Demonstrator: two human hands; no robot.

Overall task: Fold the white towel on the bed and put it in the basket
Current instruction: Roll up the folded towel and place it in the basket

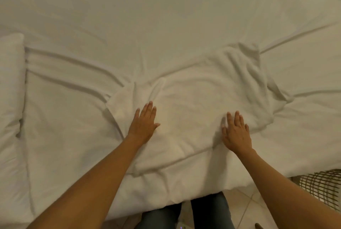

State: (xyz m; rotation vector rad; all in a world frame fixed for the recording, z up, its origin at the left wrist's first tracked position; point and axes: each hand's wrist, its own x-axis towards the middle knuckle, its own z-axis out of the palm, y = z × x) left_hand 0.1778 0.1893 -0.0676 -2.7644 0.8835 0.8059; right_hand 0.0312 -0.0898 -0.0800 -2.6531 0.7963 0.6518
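The white towel [193, 107] lies spread and rumpled on the white bed [147, 16], near the front edge, with its far right corner bunched up. My left hand [144, 124] rests flat on the towel's left part, fingers together and pointing away from me. My right hand [236, 132] lies flat on the towel's right part, fingers slightly apart. Neither hand holds anything. A woven basket [321, 188] with a dark lattice pattern shows at the lower right, beside the bed on the floor, partly cut off by the frame.
A white pillow [11, 84] lies at the left edge of the bed. The sheet has long creases across the middle. Light floor tiles [245, 208] and my legs in blue jeans [208, 212] are below the bed's front edge.
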